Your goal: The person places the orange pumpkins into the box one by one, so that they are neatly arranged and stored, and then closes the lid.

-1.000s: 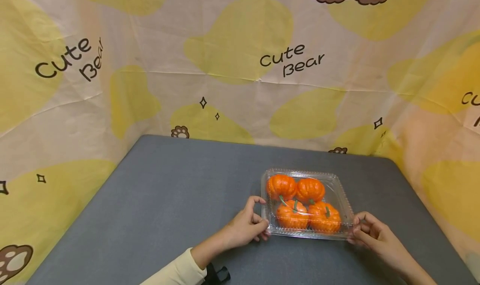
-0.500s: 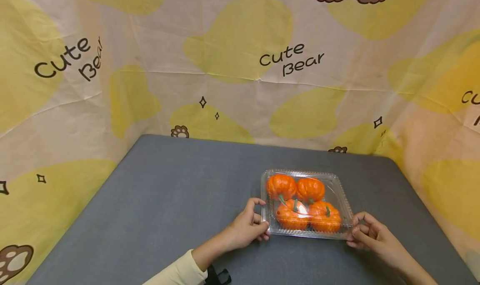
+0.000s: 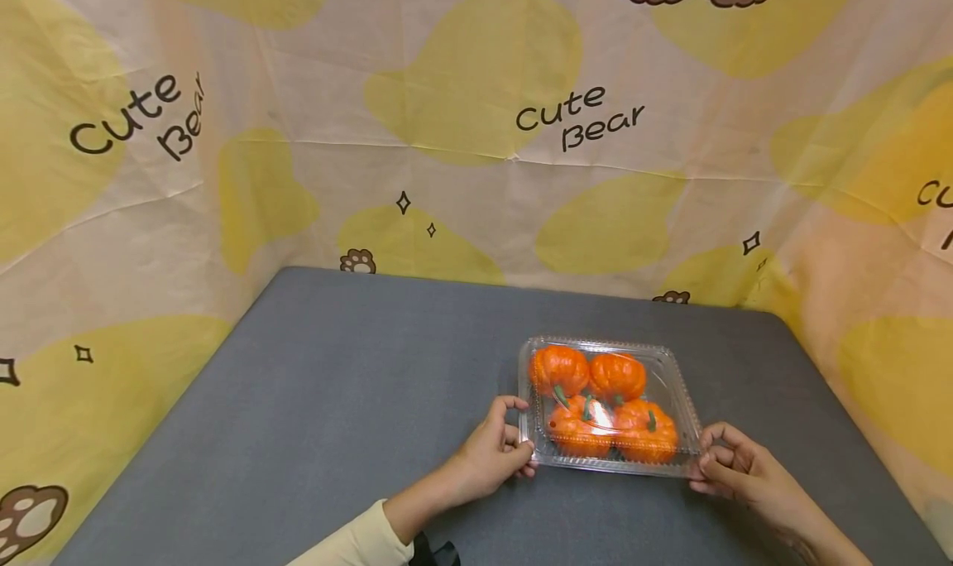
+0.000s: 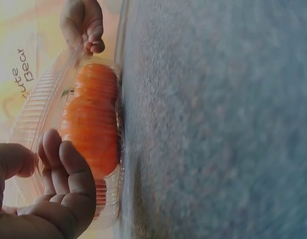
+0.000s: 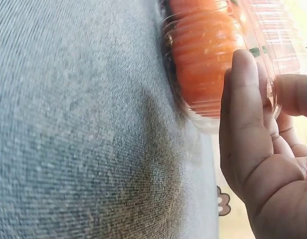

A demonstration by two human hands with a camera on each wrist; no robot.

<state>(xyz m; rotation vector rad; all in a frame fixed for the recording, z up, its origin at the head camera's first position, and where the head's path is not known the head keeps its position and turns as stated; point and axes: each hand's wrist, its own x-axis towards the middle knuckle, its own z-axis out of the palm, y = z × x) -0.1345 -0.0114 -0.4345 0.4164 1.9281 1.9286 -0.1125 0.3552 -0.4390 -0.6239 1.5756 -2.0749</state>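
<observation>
A clear plastic clamshell box [image 3: 666,376] with its lid down stands on the grey table, right of the middle. Inside lie several small orange pumpkins [image 3: 644,434] with green stems. My left hand [image 3: 487,450] pinches the rim at the box's near left corner between thumb and fingers. At the near right corner my right hand [image 3: 744,471] pinches the rim in the same way. The left wrist view shows the left thumb [image 4: 16,159] and fingers on either side of the rim. In the right wrist view, the right fingers [image 5: 248,109] lie beneath the rim, against the box's side.
The grey tabletop [image 3: 335,384] stretches left of the box and behind it. A printed cloth [image 3: 447,94] with yellow patches and "Cute Bear" lettering hangs around the table's back and sides. A black strap [image 3: 432,552] shows below the left sleeve [image 3: 365,537].
Box and pumpkins stay in place, with both hands still at the near corners. The left sleeve and the black strap have shifted very slightly.
</observation>
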